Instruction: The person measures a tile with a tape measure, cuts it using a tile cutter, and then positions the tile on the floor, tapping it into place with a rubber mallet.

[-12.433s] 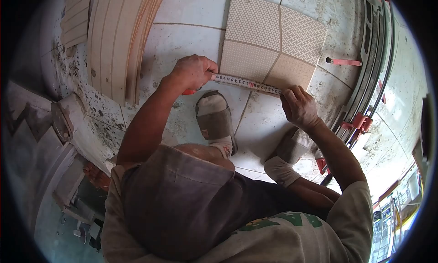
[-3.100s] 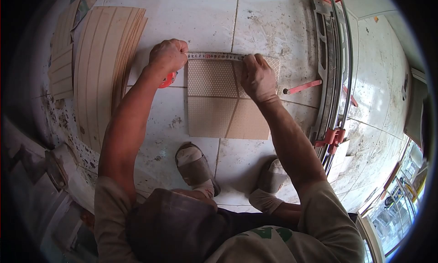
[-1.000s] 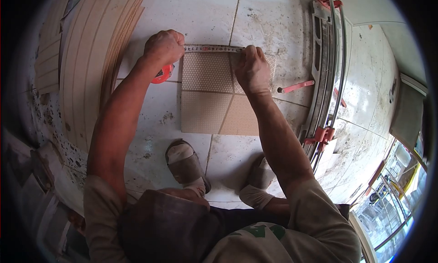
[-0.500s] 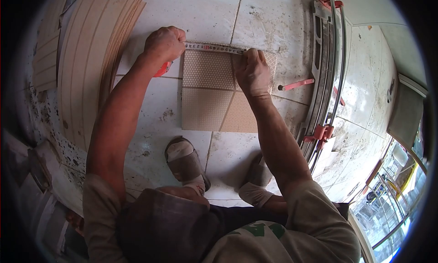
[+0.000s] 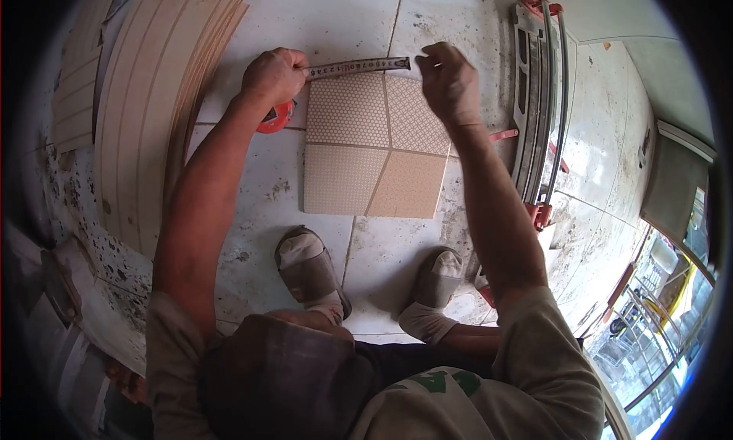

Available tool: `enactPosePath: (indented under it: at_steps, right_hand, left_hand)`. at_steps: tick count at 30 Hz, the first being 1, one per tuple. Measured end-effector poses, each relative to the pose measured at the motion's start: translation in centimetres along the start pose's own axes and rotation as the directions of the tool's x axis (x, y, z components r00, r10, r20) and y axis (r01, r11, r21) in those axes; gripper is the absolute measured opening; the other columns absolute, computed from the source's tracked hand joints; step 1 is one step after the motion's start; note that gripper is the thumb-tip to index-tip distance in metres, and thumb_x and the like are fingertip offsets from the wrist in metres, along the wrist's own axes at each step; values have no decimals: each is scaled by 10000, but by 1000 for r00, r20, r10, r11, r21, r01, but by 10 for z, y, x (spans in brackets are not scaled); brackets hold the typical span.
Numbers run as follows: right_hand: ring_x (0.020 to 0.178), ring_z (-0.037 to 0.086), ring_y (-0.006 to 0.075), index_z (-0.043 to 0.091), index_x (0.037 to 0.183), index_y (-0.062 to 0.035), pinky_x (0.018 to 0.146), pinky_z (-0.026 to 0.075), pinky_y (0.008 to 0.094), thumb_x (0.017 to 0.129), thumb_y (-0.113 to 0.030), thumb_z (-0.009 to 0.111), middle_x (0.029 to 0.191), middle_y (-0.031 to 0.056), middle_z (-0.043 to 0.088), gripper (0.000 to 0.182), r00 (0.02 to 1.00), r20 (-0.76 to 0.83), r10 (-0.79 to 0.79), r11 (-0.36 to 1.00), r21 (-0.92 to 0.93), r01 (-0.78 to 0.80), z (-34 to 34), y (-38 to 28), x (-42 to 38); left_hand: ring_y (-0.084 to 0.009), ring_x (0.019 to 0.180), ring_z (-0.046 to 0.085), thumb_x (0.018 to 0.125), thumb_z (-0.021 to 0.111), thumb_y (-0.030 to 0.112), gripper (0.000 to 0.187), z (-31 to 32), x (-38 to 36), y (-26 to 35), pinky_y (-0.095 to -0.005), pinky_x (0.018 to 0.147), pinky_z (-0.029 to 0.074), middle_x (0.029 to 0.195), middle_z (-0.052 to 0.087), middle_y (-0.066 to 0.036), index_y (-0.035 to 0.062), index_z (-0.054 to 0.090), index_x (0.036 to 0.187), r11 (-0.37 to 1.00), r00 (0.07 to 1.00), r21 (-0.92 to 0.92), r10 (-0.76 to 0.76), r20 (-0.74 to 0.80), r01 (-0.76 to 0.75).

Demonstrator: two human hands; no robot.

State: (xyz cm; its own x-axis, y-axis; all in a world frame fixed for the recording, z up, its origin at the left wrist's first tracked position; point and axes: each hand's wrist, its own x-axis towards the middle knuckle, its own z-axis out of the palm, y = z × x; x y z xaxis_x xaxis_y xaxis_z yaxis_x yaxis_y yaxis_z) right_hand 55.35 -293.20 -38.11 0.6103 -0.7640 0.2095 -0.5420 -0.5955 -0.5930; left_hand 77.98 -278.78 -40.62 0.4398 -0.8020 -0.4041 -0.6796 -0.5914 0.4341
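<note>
A patterned tile lies flat on the floor in front of my feet, its face divided into several sections of different texture. My left hand is closed on a tape measure beyond the tile's far left corner. The red tape case shows below that hand, and the blade stretches right along the tile's far edge, its free end slightly raised. Just right of the blade's tip, my right hand is apart from it, with loosely curved fingers and nothing visible in them.
Long wood-look planks are stacked at the left. A tile cutter with metal rails stands at the right, a red handle beside it. My slippered feet are on the white tiled floor.
My right hand has let go of the tape's end and moved right and away from the tile. The blade's tip now hangs free, and more of the red case shows.
</note>
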Motion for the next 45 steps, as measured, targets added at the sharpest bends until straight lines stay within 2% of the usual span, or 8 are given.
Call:
enactPosePath:
  at_steps: [4,12,22,32,35,37,40,45]
  right_hand:
    - [727,660,296,623,844,-71,655,517,357,815,-160,636,832,158,660,95,997,-54,56,998,-32,-58,-39,18,-1]
    - [701,651,295,595,822,-21,613,508,352,834,-89,608,796,157,637,70,957,269,111,993,-58,-99,-79,26,-57]
    - [742,651,332,605,945,-25,684,514,387,811,-122,597,822,197,647,166,953,80,292,953,59,-297,-30,8,-67]
    - [790,616,334,582,1027,-89,671,505,421,822,-136,589,857,135,597,211,988,77,131,991,16,-132,12,-2,-63]
    - [791,622,305,605,1043,-94,662,513,374,816,-100,595,879,123,615,228,994,101,32,998,-60,-26,16,3,-61]
    - [760,608,340,604,984,-93,640,510,419,842,-206,581,826,137,579,183,997,68,-33,999,-38,36,22,10,-62]
    - [780,613,310,621,994,-86,650,509,393,817,-91,583,859,118,594,181,996,48,-71,992,-98,76,23,9,-66]
    - [760,606,328,575,903,-62,634,510,415,820,-148,583,835,131,566,120,996,47,-71,990,-122,76,28,11,-62]
  left_hand:
    - [-264,763,639,832,590,285,192,-3,-6,-7,-366,697,490,793,664,-91,139,664,933,992,996,-91,-86,-30,83]
    - [-236,716,634,835,596,289,186,6,-14,-38,-352,656,480,765,655,-76,128,651,911,970,987,-228,-114,-114,85]
    - [-197,676,593,821,607,235,166,4,-21,-19,-326,668,464,730,633,-70,93,654,893,986,992,-169,19,121,1]
    - [-224,744,627,811,606,217,136,-8,-15,4,-345,707,481,770,657,-75,110,667,869,999,969,40,-38,242,29]
    - [-137,549,518,824,629,193,146,-5,-13,5,-310,589,432,611,572,-42,48,624,808,1000,983,16,-1,182,-2]
    - [-155,564,529,821,631,208,154,-7,-12,9,-319,603,438,615,575,-51,55,627,804,998,983,68,4,182,-16]
    - [-170,589,544,813,633,213,159,-10,-9,13,-324,623,445,622,580,-64,55,629,806,996,980,88,-8,197,-9]
    - [-193,628,575,798,631,206,149,-11,1,15,-328,650,455,662,610,-77,59,638,813,993,978,119,-7,208,-18]
